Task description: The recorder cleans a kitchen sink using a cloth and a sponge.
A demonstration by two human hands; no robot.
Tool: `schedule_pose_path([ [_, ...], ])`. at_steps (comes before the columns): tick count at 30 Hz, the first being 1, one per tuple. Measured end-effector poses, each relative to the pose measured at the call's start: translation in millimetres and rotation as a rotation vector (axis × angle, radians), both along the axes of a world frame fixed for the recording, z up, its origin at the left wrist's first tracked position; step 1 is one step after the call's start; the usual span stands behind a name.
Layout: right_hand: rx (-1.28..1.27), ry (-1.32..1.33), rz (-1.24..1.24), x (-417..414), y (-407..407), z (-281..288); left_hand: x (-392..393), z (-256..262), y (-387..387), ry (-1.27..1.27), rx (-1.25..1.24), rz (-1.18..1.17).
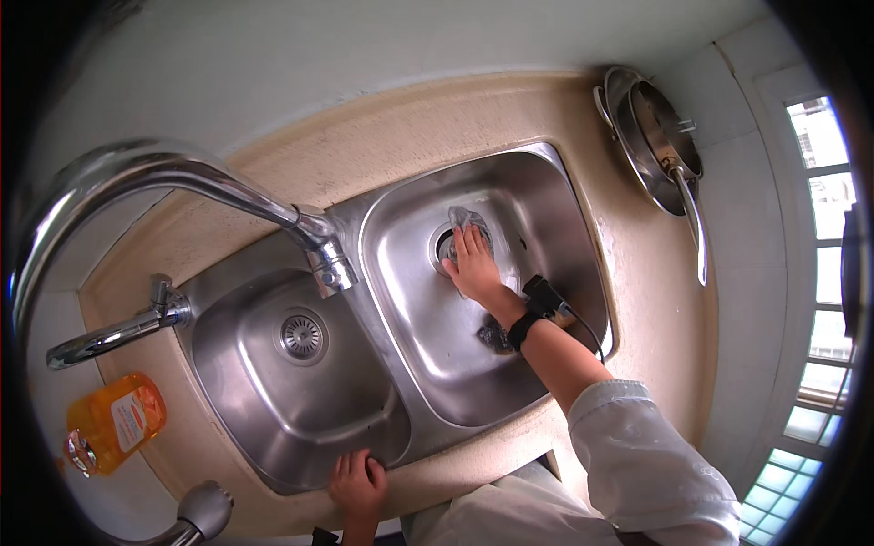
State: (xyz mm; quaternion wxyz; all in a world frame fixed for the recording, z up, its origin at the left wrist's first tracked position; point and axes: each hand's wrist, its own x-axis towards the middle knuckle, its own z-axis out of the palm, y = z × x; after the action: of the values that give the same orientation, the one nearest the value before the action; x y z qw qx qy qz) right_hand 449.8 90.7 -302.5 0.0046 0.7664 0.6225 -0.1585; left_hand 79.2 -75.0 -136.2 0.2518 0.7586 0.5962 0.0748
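Note:
My right hand [472,268] lies with spread fingers on a thin grey cloth [468,217] on the floor of the right steel basin [423,321]. The cloth partly covers that basin's drain opening [444,246]. Beneath my right wrist lies a dark, glossy, crumpled-looking thing [493,334], partly hidden, and its kind is unclear. My left hand [358,483] rests on the front rim of the left basin [341,409], holding nothing, its thumb apart from the bent fingers.
A curved chrome faucet [225,188] reaches over the divider between the basins. At left are a smaller tap [116,338], an orange soap bottle [117,424] and a spray head [205,510]. Nested metal pans [645,136] lean at the back right, one handle [693,225] projecting forward.

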Motion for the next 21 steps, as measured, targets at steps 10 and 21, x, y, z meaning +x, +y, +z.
schedule_pose_path([
  [10,-0.113,-0.044,-0.034,35.1,-73.4,8.4,0.9,2.2,0.3,-0.022,-0.055,-0.007],
  [21,0.045,-0.39,0.314,101.5,-33.5,4.7,1.8,3.7,-2.4,-0.011,-0.06,-0.002],
])
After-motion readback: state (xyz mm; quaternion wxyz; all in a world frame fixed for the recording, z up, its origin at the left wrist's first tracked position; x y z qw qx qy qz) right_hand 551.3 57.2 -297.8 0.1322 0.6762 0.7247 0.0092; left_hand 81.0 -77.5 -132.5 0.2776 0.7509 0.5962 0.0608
